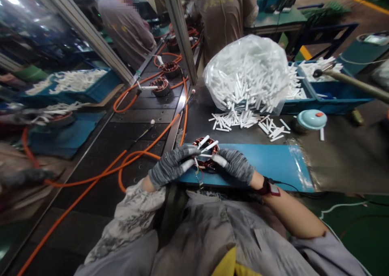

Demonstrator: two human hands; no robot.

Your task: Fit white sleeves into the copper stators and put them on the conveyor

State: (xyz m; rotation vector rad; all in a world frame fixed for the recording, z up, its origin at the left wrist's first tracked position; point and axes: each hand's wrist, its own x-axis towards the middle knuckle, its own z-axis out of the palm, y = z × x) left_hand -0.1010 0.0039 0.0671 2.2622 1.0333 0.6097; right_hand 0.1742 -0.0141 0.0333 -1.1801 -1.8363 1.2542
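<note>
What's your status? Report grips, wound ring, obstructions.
Left grip, right grip: both at copper-wound ring. Ring over blue mat, white tubes across it. Orange hose close by left grip.

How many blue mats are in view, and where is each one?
2: the near mat under the nearest copper-wound ring, and the left mat at the picture's left. Others may be hidden.

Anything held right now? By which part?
Copper-wound ring: left grip at its left side, right grip at its right. Can't tell whether the fingers pinch its rim or the white tubes.
</note>
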